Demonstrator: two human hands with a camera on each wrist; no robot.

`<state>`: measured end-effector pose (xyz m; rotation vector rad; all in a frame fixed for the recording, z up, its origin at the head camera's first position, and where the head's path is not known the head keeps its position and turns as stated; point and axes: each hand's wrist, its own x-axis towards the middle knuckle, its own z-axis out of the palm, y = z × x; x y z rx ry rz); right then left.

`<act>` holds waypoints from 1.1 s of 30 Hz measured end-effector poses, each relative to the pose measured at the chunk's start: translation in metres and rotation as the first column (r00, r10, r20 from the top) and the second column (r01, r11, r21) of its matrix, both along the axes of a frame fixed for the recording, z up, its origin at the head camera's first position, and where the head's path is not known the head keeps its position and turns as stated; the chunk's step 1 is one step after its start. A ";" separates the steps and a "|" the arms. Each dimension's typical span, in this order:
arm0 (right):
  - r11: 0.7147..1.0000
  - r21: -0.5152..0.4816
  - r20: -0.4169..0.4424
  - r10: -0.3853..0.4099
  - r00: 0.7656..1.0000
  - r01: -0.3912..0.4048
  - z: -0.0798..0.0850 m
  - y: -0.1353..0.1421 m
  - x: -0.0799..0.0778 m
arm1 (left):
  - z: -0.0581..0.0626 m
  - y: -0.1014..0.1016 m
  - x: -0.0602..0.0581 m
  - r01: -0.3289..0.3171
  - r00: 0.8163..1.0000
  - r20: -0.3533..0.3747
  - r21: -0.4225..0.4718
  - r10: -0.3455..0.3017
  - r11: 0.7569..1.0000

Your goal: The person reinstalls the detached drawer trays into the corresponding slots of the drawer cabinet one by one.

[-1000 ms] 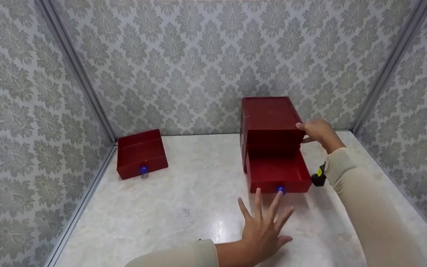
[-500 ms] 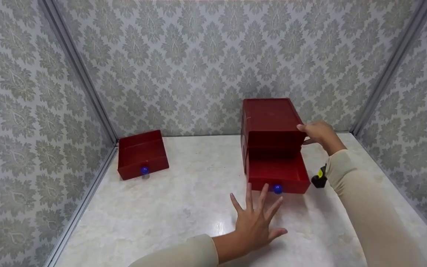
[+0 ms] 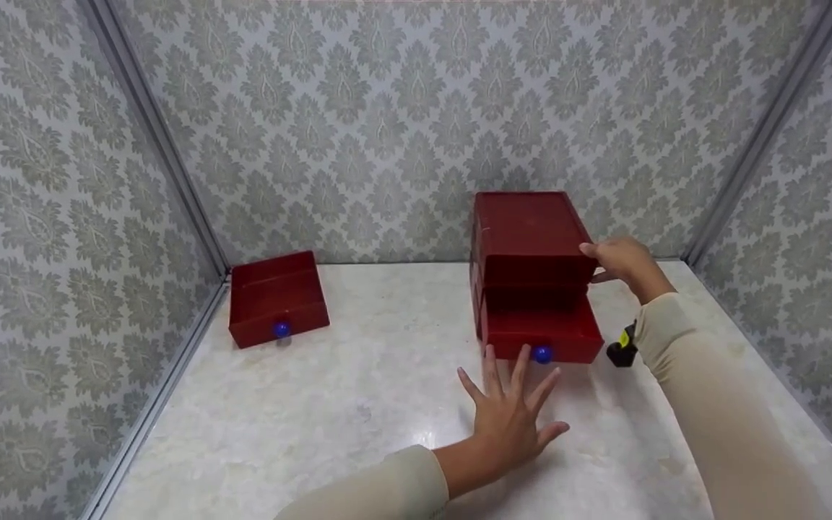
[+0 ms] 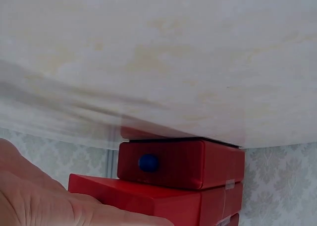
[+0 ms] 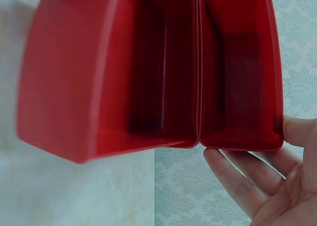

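A red drawer cabinet stands against the back wall, its top slot without a drawer. Below that slot, a red drawer with a blue knob sticks partway out. My left hand is spread wide, its fingertips at the drawer's front, left of the knob. At the cabinet's upper right edge, my right hand grips the corner, thumb on top and fingers along the side. In the left wrist view, a lower drawer with its own blue knob sits flush, and my left hand overlaps the protruding drawer.
A loose red drawer with a blue knob lies on the marbled tabletop at the far left. Beside my right sleeve is a black and yellow item. Patterned wall panels enclose the back and both sides.
The protruding drawer has slid a little further back into the cabinet. My left hand shifted left off the knob, then forward to the drawer front. My right hand kept its grip.
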<state>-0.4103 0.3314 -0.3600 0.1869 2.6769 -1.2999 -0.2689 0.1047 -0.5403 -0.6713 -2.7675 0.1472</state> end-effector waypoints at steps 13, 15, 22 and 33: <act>0.999 0.038 0.049 -0.002 0.999 0.000 0.000 0.003 -0.001 | 0.007 0.004 -0.038 -0.033 0.999 -0.038 0.004 0.033 0.999; 0.999 0.047 0.058 -0.003 0.998 0.001 0.000 0.003 -0.001 | 0.006 0.002 -0.045 -0.034 0.999 -0.042 -0.007 0.034 0.999; 1.000 0.004 0.068 -0.025 0.997 0.025 0.001 -0.001 -0.002 | 0.006 -0.008 -0.068 -0.048 0.998 -0.038 -0.068 0.045 0.997; 0.998 -0.037 0.062 -0.056 0.996 0.058 0.002 -0.003 -0.003 | 0.016 -0.019 -0.092 -0.057 0.998 -0.030 -0.157 0.053 0.986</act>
